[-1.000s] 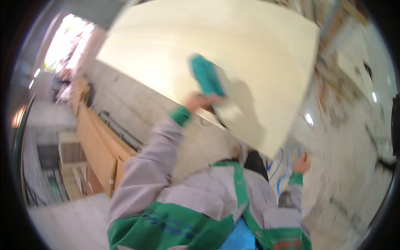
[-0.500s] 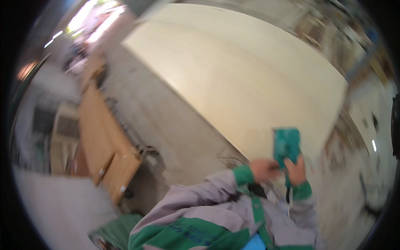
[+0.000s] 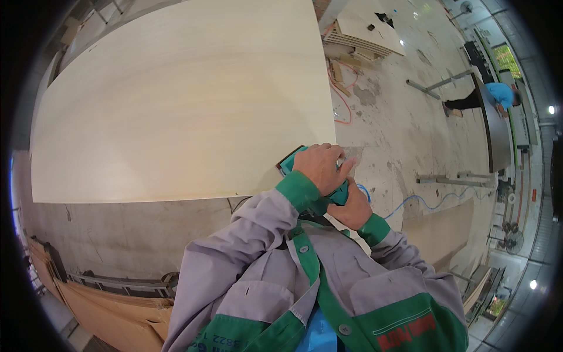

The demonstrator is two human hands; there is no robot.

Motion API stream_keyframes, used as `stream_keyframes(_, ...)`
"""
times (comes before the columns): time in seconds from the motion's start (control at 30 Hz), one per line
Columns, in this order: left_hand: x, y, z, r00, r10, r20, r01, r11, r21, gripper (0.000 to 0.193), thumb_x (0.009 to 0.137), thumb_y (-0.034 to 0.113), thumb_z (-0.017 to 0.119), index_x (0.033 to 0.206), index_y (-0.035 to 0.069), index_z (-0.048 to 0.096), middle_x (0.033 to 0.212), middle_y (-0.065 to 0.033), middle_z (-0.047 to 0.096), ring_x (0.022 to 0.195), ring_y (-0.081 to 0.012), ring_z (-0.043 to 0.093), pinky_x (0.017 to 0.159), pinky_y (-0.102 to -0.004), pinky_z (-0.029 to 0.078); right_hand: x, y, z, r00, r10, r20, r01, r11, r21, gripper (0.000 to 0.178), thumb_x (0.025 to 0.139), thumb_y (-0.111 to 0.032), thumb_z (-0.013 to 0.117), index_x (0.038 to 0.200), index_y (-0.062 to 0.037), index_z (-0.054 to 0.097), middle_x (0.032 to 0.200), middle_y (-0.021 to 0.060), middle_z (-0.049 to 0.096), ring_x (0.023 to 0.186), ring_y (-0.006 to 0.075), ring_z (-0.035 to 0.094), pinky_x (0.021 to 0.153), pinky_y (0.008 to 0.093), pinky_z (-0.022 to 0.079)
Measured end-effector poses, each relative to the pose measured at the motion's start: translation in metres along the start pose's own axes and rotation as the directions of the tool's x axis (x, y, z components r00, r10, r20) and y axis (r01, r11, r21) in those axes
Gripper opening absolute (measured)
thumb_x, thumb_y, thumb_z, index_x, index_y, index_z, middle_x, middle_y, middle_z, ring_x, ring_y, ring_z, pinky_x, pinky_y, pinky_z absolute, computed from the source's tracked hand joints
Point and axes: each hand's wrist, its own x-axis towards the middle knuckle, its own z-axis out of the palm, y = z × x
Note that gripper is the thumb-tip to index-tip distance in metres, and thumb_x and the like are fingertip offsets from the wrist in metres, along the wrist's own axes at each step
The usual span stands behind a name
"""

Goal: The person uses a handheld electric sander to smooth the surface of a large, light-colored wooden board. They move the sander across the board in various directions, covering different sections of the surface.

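Note:
A teal power sander (image 3: 291, 161) with a dark base sits at the near right corner of a large pale panel (image 3: 187, 105). My left hand (image 3: 318, 167) lies over the top of its front body, fingers curled round it. Behind it, my right hand (image 3: 353, 208) is wrapped about the sander's rear handle, its thumb toward my left hand. The two hands almost touch and cover most of the tool.
A blue hose (image 3: 419, 198) runs along the scuffed floor at right, beside a flat brown sheet (image 3: 437, 232). Brown boards (image 3: 105, 311) lean at lower left. Another person (image 3: 498, 97) in blue bends over a dark-topped table (image 3: 494, 132) at far right.
My view has swung right, so the panel now lies to the left and the floor at right shows. My left hand has moved from beside the sander's rear onto its top.

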Motion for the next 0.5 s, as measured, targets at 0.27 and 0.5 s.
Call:
stream_keyframes(0.27, 0.006, 0.007, 0.033, 0.997, -0.039, -0.059, 0.032, 0.993, -0.113, 0.026, 0.095, 0.037, 0.067, 0.092, 0.013, 0.075, 0.087, -0.0096, 0.075, 0.082, -0.032, 0.073, 0.071, -0.0448, 0.057, -0.007, 0.027, -0.01, 0.999, 0.048, -0.007, -0.049, 0.995, -0.09, 0.09, 0.079, -0.028, 0.072, 0.153, 0.0035, 0.033, 0.106, 0.0312, 0.069, 0.105, 0.0524, 0.067, 0.09, 0.0549, 0.054)
stream_keyframes(0.5, 0.091, -0.032, 0.012, 0.976, -0.073, -0.204, 0.047, 0.99, -0.13, 0.027, 0.095, 0.04, 0.066, 0.09, 0.015, 0.076, 0.08, -0.0127, 0.075, 0.076, -0.0371, 0.073, 0.069, -0.0487, 0.058, 0.083, 0.014, -0.032, 0.974, -0.226, -0.002, 0.226, 0.971, 0.083, 0.087, 0.087, -0.016, 0.073, 0.159, 0.0004, 0.028, 0.128, 0.0219, 0.065, 0.115, 0.0338, 0.067, 0.097, 0.0443, 0.053)
